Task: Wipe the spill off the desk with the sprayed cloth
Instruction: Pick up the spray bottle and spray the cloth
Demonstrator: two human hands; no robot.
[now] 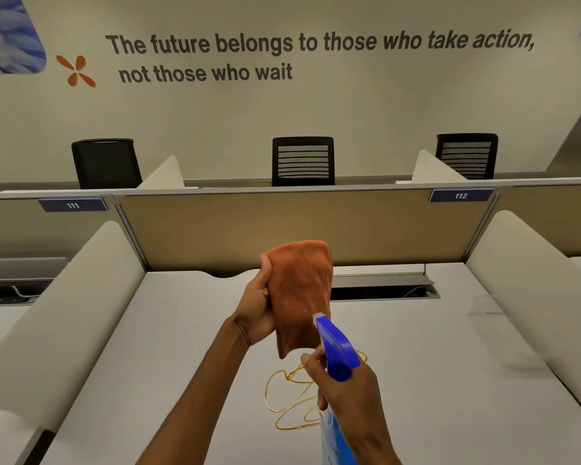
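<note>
Dark lettering runs across the far wall, with an orange four-petal mark to its left. Below it stand three black chairs: a left chair, a middle chair and a right chair. Nearer, a tan partition crosses the scene between blue number plates, plate 111 at the left and plate 112 at the right. An open cable tray lies at its foot, and a white left divider and right divider run towards the near side.
</note>
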